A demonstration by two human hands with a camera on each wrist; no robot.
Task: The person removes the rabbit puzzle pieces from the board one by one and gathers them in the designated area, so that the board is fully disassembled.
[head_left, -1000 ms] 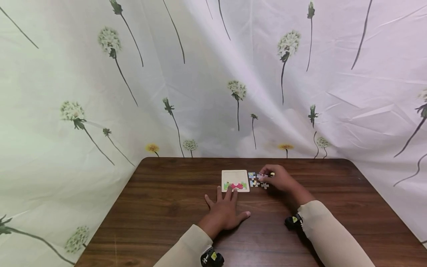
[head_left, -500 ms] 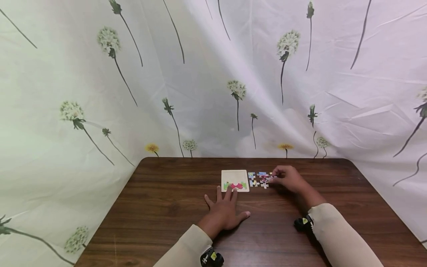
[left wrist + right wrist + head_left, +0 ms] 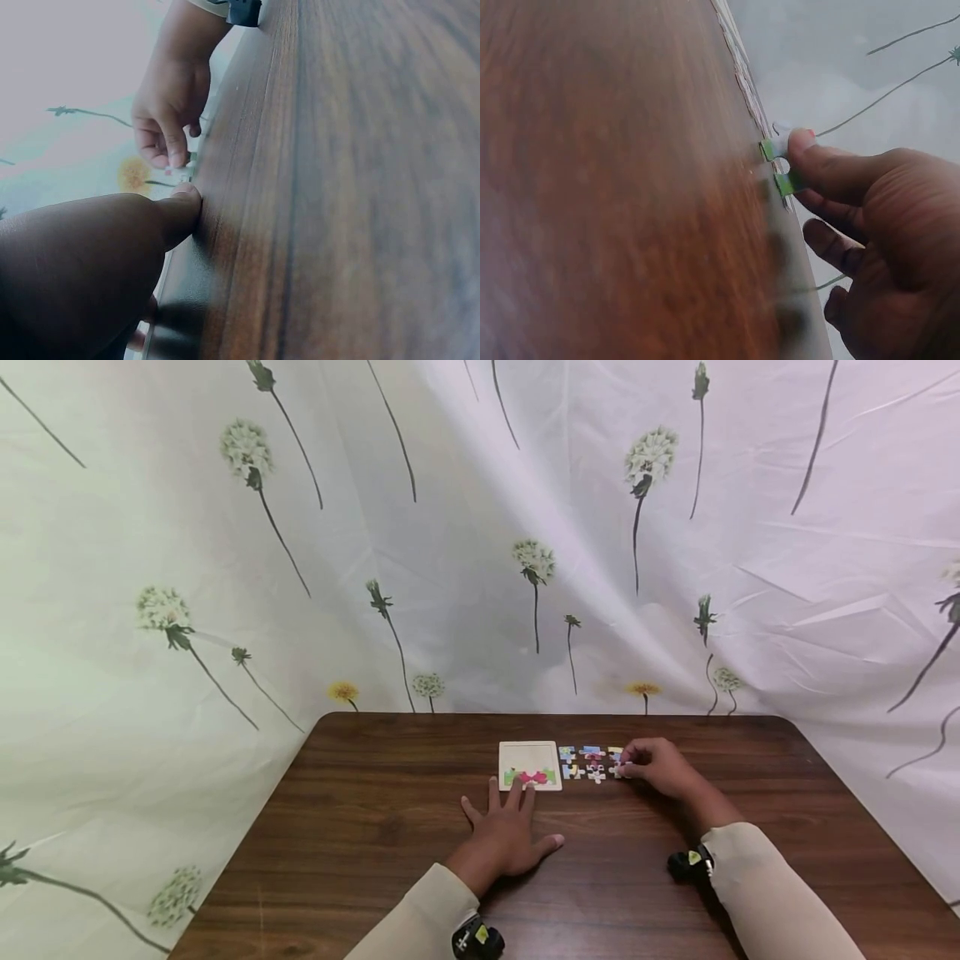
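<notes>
My left hand (image 3: pixel 504 842) lies flat on the table with fingers spread, its fingertips at the near edge of a square puzzle tray (image 3: pixel 528 757). Green and pink pieces (image 3: pixel 531 777) fill the tray's bottom row; its upper part is bare. To the right of the tray, my right hand (image 3: pixel 663 770) pinches a jigsaw puzzle piece (image 3: pixel 769 150), partly green, between thumb and fingers, low at the table. Beside that hand, loose puzzle pieces (image 3: pixel 592 752) lie in two short rows. The left wrist view shows my left thumb (image 3: pixel 180 210) close up, with the right hand beyond.
The brown wooden table (image 3: pixel 360 835) extends around the tray on all sides. Behind it hangs a white cloth (image 3: pixel 465 543) printed with dandelions. Each sleeve end carries a black wrist camera (image 3: pixel 690 865).
My right hand has moved right, from over the middle loose pieces to the right end of the rows, uncovering pieces behind it. The left hand has stayed still.
</notes>
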